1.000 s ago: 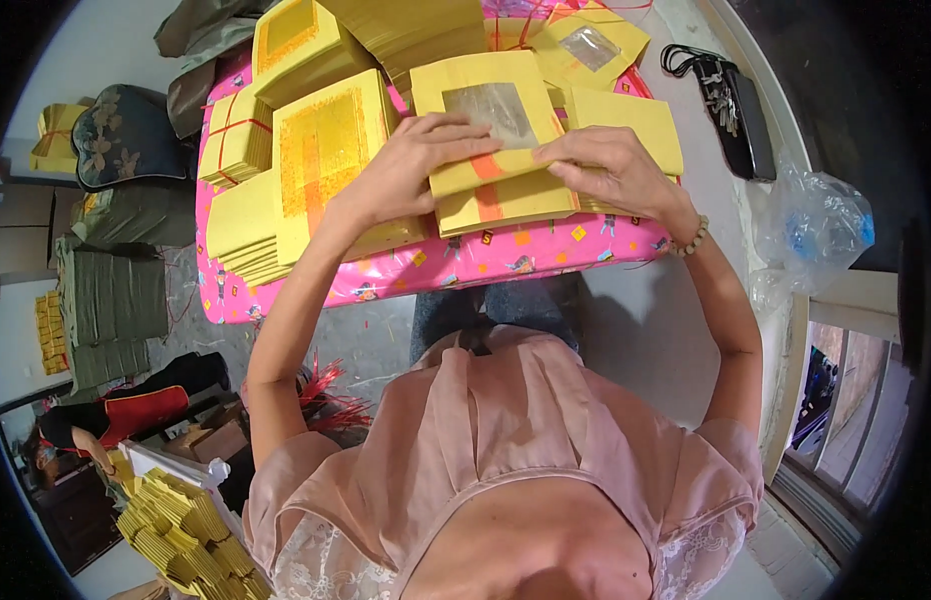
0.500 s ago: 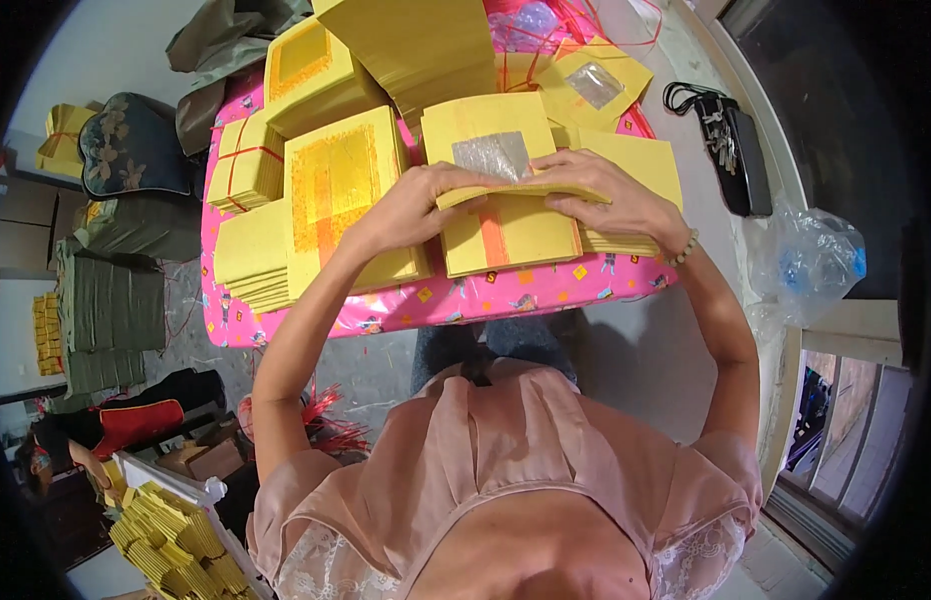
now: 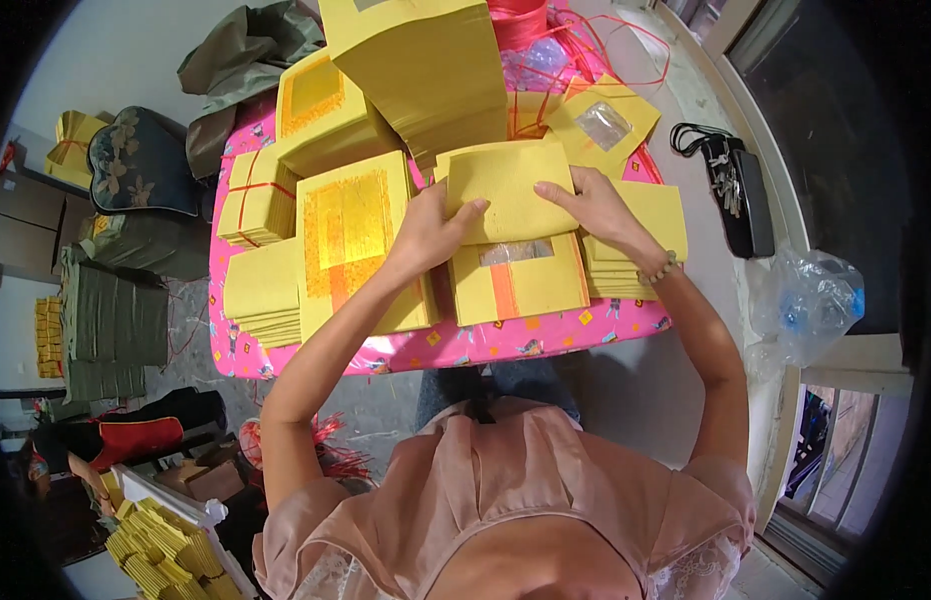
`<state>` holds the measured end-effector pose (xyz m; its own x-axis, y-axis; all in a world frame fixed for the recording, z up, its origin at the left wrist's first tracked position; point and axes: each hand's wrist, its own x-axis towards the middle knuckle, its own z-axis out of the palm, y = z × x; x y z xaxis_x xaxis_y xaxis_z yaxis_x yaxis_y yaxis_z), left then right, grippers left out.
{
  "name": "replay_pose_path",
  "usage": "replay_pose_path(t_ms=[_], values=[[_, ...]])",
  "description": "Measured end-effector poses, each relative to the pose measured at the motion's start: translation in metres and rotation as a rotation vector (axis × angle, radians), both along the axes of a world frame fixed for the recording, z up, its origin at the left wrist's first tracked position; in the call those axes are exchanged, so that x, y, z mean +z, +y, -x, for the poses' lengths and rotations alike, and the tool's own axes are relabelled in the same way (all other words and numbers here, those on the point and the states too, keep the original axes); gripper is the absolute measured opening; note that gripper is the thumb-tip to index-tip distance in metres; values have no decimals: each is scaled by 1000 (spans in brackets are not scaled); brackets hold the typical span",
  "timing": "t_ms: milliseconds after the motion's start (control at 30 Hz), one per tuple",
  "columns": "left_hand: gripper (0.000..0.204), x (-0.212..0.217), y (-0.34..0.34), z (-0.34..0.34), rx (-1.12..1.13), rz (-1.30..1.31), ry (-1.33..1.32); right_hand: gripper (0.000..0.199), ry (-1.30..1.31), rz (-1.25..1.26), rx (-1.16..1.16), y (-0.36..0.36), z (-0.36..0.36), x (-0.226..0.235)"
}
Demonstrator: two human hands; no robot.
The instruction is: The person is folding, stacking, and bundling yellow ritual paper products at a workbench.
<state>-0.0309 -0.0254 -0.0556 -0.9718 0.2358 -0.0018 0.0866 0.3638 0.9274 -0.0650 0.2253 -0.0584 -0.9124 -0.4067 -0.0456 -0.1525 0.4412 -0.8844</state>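
Note:
Between my hands is a folded bundle of yellow paper [image 3: 508, 192], with a plain face upward. My left hand [image 3: 432, 232] pinches its left edge, thumb on top. On the right edge, my right hand [image 3: 603, 212] grips it the same way, thumb pressed on top and fingers behind. Directly below lies a stack of yellow paper [image 3: 531, 290] with an orange-red stripe and a strip of silver foil, partly covered by the bundle. Left of it stands a taller paper stack [image 3: 351, 225] with gold foil and orange printed borders.
Several more yellow stacks surround the work, including a tall leaning one [image 3: 426, 75] at the back and a low one [image 3: 641, 225] at right. A pink patterned tablecloth [image 3: 546, 340] covers the table. Keys on a black pouch [image 3: 731, 190] lie right; a co-worker's red-and-black clothing [image 3: 141, 440] shows lower left.
The paper between my hands was bent edge-on, with foil showing behind it. Now it is folded over, its plain face covering most of the foil. The view has shifted slightly.

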Motion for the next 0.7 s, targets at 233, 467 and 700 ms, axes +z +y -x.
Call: replay_pose_path(t_ms=[233,467,700], values=[[36,-9,1,12,30,111,-53,40,10,-258,-58,-3,9,-5],[45,-22,0,11,78,48,-91,40,-22,-176,-42,-4,6,-3],[56,-35,7,8,138,-72,30,37,-8,75,-93,-4,-1,-7]])
